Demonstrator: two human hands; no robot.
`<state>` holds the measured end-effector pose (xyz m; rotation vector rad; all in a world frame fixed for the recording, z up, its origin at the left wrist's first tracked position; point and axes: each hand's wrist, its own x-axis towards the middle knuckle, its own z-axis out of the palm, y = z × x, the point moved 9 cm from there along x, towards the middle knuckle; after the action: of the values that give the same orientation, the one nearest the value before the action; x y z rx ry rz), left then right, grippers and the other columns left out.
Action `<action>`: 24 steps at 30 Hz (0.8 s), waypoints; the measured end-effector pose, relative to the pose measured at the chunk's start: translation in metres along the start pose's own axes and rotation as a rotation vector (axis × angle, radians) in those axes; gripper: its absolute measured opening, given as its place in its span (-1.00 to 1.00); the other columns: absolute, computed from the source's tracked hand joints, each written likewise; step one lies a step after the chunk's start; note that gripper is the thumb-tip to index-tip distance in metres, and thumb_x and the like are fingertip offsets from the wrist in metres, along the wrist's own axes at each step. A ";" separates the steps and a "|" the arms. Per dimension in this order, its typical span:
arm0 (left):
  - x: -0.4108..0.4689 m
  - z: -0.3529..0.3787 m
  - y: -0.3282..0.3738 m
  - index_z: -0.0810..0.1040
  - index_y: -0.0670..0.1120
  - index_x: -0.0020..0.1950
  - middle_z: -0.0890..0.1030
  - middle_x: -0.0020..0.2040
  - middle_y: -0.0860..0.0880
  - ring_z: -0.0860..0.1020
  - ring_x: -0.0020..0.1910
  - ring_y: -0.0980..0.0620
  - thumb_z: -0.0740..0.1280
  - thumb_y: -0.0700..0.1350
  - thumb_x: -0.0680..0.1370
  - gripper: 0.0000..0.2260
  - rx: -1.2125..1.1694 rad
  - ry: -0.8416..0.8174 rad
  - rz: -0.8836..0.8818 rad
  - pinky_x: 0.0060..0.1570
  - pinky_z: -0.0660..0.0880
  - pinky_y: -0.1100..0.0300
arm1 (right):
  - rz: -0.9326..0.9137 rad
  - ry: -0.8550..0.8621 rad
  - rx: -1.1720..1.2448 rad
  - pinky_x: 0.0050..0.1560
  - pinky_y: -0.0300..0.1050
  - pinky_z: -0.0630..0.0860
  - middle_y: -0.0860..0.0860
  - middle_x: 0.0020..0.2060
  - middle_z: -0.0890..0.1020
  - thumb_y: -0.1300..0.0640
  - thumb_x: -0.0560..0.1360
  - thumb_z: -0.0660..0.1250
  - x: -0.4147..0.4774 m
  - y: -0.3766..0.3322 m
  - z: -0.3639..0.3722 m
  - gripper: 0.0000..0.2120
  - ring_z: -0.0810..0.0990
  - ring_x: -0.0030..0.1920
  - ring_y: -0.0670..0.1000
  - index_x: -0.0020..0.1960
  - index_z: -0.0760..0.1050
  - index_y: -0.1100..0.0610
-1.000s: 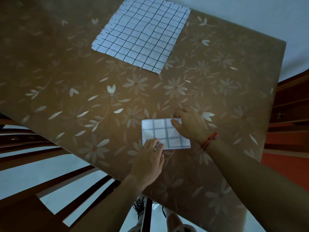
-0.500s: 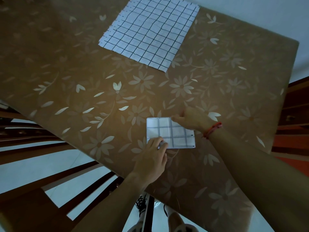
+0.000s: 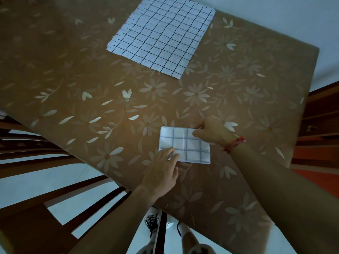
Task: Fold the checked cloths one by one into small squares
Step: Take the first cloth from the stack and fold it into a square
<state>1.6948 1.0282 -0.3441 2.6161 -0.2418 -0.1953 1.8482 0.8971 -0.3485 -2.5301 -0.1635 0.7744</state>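
Fingers (image 3: pixel 171 153) of the left hand (image 3: pixel 161 173) lie spread and flat on the folded checked cloth (image 3: pixel 185 144), pressing its corner at seven o'clock against the counter (image 3: pixel 73 74) without gripping. At two o'clock of that cloth the right hand (image 3: pixel 213 132) pinches the far corner between thumb and fingers, closed on the fabric; a red string bracelet (image 3: pixel 233 144) circles its wrist. Folded small and roughly square, this cloth sits near the counter's near edge, about five o'clock from the counter's middle. Well apart, at twelve o'clock, an unfolded checked cloth (image 3: pixel 161 37) lies flat and open. Brown floral oilcloth covers the counter. Wooden chair slats (image 3: pixel 55 162) show at eight o'clock, below the edge.
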 end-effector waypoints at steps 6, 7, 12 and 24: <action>0.000 -0.010 -0.001 0.40 -0.09 0.30 0.42 0.31 -0.05 0.37 0.32 -0.02 0.34 -0.07 0.51 -0.61 0.068 0.047 -0.028 0.29 0.40 -0.01 | 0.262 0.079 0.412 -0.47 -0.16 0.55 0.02 -0.38 0.60 0.20 0.40 0.41 -0.039 0.037 0.001 -0.97 0.60 -0.41 0.01 -0.22 0.60 0.12; -0.001 -0.010 0.000 0.38 -0.09 0.32 0.43 0.30 -0.05 0.39 0.31 -0.03 0.35 -0.06 0.50 -0.58 0.086 0.049 -0.036 0.30 0.39 -0.05 | 0.323 0.091 0.500 -0.51 -0.19 0.52 0.05 -0.37 0.61 0.20 0.41 0.39 -0.048 0.045 0.005 -0.98 0.59 -0.45 0.00 -0.20 0.59 0.15; -0.010 -0.007 0.007 0.37 -0.10 0.36 0.46 0.31 -0.04 0.38 0.33 -0.01 0.43 -0.03 0.44 -0.47 0.121 0.054 -0.028 0.37 0.32 -0.18 | 0.511 0.051 0.889 -0.45 -0.16 0.52 0.16 -0.25 0.63 0.32 0.41 0.37 -0.085 0.071 0.045 -0.91 0.62 -0.38 0.07 -0.10 0.58 0.22; -0.016 -0.008 0.022 0.47 -0.13 0.25 0.50 0.26 -0.10 0.44 0.26 -0.09 0.48 -0.14 0.36 -0.51 0.216 0.112 0.120 0.31 0.23 0.03 | 0.560 -0.110 1.226 -0.51 -0.25 0.46 0.07 -0.33 0.56 0.38 0.51 0.29 -0.114 0.070 0.083 -0.87 0.52 -0.40 -0.05 -0.17 0.50 0.22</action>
<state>1.6777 1.0164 -0.3251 2.8032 -0.3987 0.0203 1.7056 0.8422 -0.3857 -1.3362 0.7798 0.8336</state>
